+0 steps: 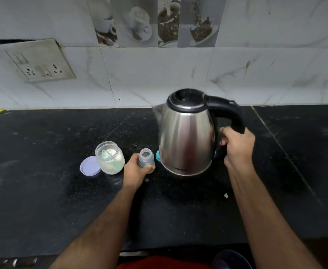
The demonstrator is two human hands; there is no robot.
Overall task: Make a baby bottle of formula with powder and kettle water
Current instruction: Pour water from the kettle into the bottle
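Steel and black plastic are filling the right hand (237, 144), which is curling tightly round the lower handle of the kettle (186, 133); the kettle's image is slightly smeared, and whether its base is touching the counter (42, 191) cannot be told. The left hand (135, 169) is gripping the small open baby bottle (146, 159), standing upright just beside the kettle toward the counter's middle, its mouth uncovered. A teal cap (157, 156) is peeking out between bottle and kettle. Further toward the left edge, the powder jar (109, 157) is sitting open with a scoop inside, touching its lilac lid (90, 166) lying flat. Whether powder is already in the bottle is unclear; judging by this, pouring water is about to begin, with capping and shaking remaining.
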